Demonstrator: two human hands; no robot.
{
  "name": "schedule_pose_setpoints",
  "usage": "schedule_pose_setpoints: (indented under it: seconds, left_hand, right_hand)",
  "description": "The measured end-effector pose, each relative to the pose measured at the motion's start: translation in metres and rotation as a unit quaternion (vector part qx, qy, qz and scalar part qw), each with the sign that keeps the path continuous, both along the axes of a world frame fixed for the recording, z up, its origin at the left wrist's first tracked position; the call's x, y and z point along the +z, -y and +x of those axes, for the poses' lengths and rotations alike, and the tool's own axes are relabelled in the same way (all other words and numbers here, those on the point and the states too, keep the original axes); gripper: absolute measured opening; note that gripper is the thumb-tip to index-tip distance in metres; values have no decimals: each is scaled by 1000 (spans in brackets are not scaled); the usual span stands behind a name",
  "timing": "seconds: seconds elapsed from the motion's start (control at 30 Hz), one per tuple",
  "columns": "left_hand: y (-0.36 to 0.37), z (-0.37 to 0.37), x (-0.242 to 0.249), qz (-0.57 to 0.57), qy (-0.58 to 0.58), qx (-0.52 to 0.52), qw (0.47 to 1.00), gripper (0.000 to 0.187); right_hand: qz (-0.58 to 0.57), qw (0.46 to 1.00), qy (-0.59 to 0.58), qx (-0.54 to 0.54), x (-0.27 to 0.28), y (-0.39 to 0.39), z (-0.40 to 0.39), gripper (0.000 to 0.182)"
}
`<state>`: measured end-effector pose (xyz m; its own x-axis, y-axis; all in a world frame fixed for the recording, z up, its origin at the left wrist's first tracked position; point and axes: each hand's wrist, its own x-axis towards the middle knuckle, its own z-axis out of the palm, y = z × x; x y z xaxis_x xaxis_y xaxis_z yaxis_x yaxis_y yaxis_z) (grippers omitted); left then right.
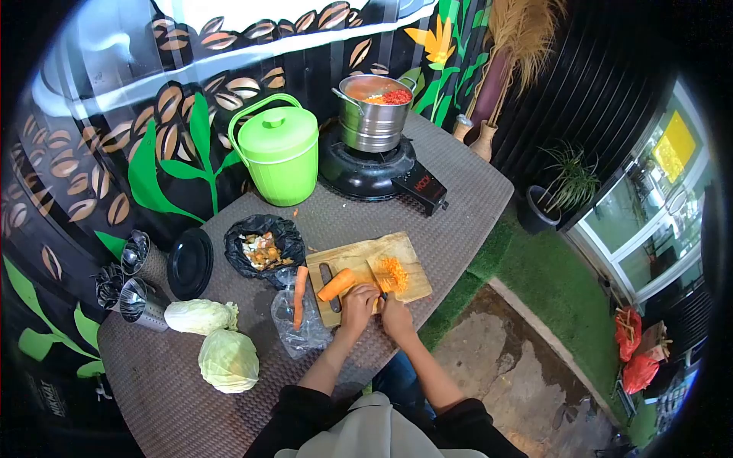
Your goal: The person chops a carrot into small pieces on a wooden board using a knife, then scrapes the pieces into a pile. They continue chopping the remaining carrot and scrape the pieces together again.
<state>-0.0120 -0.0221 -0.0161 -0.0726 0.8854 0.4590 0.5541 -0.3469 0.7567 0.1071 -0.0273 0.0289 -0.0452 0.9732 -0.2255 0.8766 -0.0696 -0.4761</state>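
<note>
A wooden cutting board [416, 263] lies near the table's edge, with a heap of finely cut carrot [392, 273] on its right part. On its left part rests a thick orange carrot piece [337, 285]. My left hand [358, 308] is closed at the board's lower edge, its fingers pressed onto a piece of carrot that they mostly cover. My right hand [397, 317] is wrapped round the dark handle of a knife, whose blade is hard to make out by the carrot heap. Left of the board, a whole carrot [300, 298] lies on a clear plastic bag [311, 333].
Behind the board, a steel pot [374, 122] stands on a black stove [359, 174], beside a green lidded bucket [279, 156]. A black bag of peelings [263, 249], two cabbages [229, 362], a black plate [190, 263] and metal cutlery holders [144, 305] are at the left.
</note>
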Motion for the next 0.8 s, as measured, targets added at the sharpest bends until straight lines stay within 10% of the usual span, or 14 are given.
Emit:
schedule_pose_setpoints:
  seconds: [0.8]
  left_hand:
    - [-3, -1, 3, -7, -5, -11, 1000, 11]
  right_hand:
    - [16, 999, 16, 27, -8, -11, 8, 34]
